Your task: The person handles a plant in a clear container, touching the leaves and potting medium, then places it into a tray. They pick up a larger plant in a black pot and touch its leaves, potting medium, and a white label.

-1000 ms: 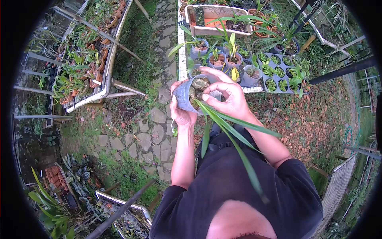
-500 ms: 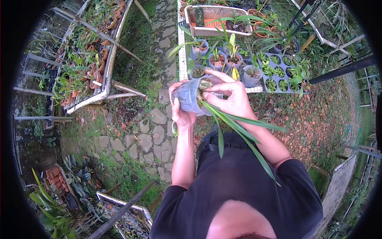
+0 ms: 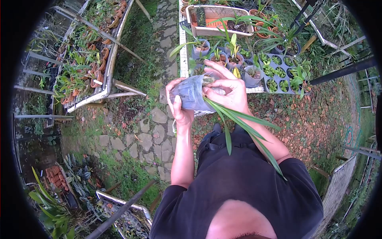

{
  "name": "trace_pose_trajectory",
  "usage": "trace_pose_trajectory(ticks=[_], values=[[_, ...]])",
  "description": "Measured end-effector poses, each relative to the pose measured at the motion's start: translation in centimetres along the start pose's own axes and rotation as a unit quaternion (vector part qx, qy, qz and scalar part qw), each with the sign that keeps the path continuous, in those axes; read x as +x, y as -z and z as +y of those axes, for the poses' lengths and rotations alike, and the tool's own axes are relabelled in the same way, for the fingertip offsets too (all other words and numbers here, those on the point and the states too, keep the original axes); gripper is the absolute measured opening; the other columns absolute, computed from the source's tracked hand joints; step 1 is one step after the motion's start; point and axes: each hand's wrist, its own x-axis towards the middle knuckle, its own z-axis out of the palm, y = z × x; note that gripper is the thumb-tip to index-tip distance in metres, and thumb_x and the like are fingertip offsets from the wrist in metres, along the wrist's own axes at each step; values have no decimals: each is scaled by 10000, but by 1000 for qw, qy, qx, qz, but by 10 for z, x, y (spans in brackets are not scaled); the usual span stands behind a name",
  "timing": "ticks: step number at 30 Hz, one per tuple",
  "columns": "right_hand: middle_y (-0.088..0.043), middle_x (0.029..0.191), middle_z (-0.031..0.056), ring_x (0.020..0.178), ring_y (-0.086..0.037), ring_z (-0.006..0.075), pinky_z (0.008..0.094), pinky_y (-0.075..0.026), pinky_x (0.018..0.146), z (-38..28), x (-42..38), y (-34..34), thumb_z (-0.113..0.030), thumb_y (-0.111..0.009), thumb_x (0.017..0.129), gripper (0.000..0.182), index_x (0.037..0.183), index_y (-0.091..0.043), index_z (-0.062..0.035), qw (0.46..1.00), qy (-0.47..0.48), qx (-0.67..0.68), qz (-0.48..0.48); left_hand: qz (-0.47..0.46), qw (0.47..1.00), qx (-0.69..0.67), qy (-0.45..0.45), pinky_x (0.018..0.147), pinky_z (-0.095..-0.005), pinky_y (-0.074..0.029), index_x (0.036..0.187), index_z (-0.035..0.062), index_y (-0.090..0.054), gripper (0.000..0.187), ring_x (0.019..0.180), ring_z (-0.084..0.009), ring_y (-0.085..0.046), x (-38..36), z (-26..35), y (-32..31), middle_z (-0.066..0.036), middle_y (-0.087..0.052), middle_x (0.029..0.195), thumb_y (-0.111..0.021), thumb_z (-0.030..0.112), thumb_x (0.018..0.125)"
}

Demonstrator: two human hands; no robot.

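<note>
A clear plastic pot (image 3: 190, 95) lies tipped on its side in front of my chest, its mouth facing right. My left hand (image 3: 179, 104) is wrapped round the pot's base end. At the mouth, my right hand (image 3: 229, 88) pinches the base of a plant with long strap-like green leaves (image 3: 248, 129), which hang down to the right over my dark shirt. The plant's lower part and roots are mostly hidden by the pot rim and my right fingers.
Ahead is a bench with several potted plants (image 3: 218, 59), a rectangular planter (image 3: 195, 30) and a grey seedling tray (image 3: 280, 73). On the left stands a rack of clay pots (image 3: 97, 77). Stone paving (image 3: 159, 115) runs below my hands.
The pot has turned slightly, its mouth swinging a little downward to the right. My right fingers have shifted slightly, and the leaves have swung to the right.
</note>
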Motion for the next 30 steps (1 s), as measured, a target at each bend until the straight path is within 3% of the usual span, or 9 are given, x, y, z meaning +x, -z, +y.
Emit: trace_pose_trajectory(ticks=[7,14,18,21,22,25,26,29,30], values=[[-582,1483,216,1442,-499,348,478,-386,1184,-5,1,-1,-82,-804,829,126,922,-794,3,998,-2,8,-59,30,989,-130,69,1124,-465,-452,1362,54,-508,602,1284,-301,-572,-5,-3,-1,-150,-577,1353,-637,459,937],[-570,1459,181,1423,-509,323,465,-423,1155,-26,-3,22,-83,-735,934,99,994,-713,-8,986,-50,114,-108,92,957,-229,153,1075,-497,-509,1388,69,-517,663,1231,-315,-629,-9,0,1,-155,-631,1330,-627,526,921],[-601,1436,161,1355,-570,310,470,-425,1146,-43,2,59,-119,-710,941,97,941,-700,-23,978,-42,-60,-197,136,944,-244,176,1112,-564,-485,1433,69,-537,724,1281,-360,-606,-10,4,1,-172,-601,1407,-641,559,909],[-617,1421,159,1312,-601,332,458,-480,1075,-51,0,83,-117,-715,931,116,942,-681,-7,890,-68,-336,-300,152,935,-246,205,1140,-606,-462,1470,75,-528,776,1327,-389,-575,-9,4,3,-192,-563,1461,-655,581,896],[-654,1361,154,1247,-633,355,465,-472,1080,-45,-9,84,-138,-739,904,152,938,-684,0,854,-91,-432,-276,156,932,-246,216,1149,-619,-455,1483,77,-525,793,1343,-399,-565,-8,4,3,-199,-551,1478,-659,588,892],[-681,1285,149,1216,-636,360,457,-493,1042,-45,-3,76,-153,-769,882,173,953,-701,-11,897,-56,-396,-190,114,925,-301,205,1149,-626,-451,1488,76,-521,760,1347,-405,-561,-8,-4,7,-201,-559,1474,-660,545,907],[-686,1274,140,1196,-653,355,451,-503,1036,-50,2,71,-125,-780,871,170,986,-722,-15,931,-60,-315,-175,129,926,-284,211,1152,-607,-453,1485,77,-525,736,1353,-393,-559,-10,-5,5,-198,-574,1461,-626,543,925],[-688,1265,136,1197,-660,346,450,-504,1041,-45,6,49,-99,-783,866,165,1008,-742,-25,976,66,-175,-111,137,924,-276,227,1110,-608,-469,1431,72,-568,637,1301,-351,-598,-11,-6,-2,-158,-616,1411,-573,523,981],[-684,1286,145,1217,-654,341,465,-492,1063,-46,7,42,-112,-779,875,160,1009,-761,-27,980,62,-154,-113,120,933,-258,222,1104,-554,-483,1426,62,-550,630,1277,-327,-612,-13,-6,-4,-152,-634,1377,-569,513,986]])
